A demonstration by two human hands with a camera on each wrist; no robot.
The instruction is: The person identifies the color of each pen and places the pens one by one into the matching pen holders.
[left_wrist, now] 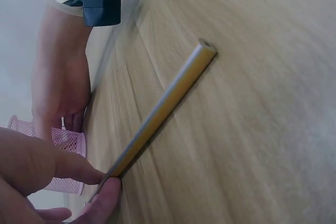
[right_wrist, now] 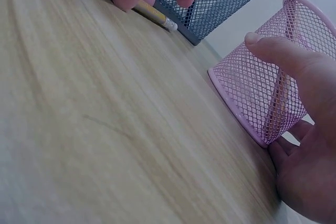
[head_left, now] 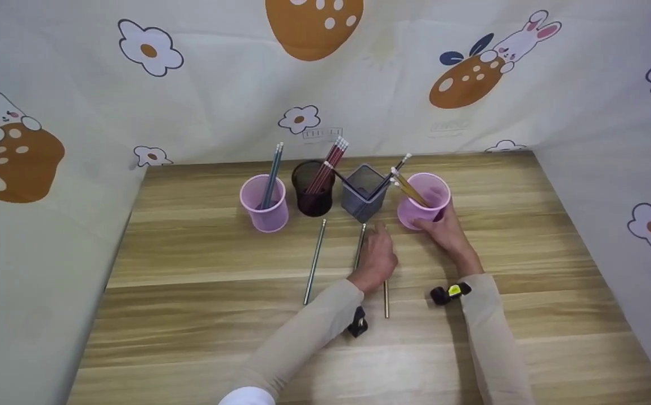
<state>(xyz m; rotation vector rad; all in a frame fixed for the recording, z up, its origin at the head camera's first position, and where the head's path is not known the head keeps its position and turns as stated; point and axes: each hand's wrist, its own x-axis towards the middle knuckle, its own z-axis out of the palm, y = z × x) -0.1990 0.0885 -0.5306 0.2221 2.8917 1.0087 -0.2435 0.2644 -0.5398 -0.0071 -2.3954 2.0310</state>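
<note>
A gold pencil (left_wrist: pixel 160 111) lies along the wooden table, and the thumb and finger of my left hand (head_left: pixel 377 257) pinch it toward its far end. On the right, my right hand (head_left: pixel 450 233) grips a pink mesh pen cup (right_wrist: pixel 257 77) low on its side, thumb on one side and fingers behind. Several gold pencils (head_left: pixel 413 191) lean inside that cup. Beside my left hand lies a dark pencil (head_left: pixel 360 247), partly covered by the hand. A teal pencil (head_left: pixel 315 261) rests farther left on the wood.
Left of the held cup stand a square grey mesh cup (head_left: pixel 363 208) with dark pencils, a round black mesh cup (head_left: pixel 315 203) with red pencils, and another pink cup (head_left: pixel 269 219) with teal pencils. A patterned cloth (head_left: pixel 218 101) hangs behind the table.
</note>
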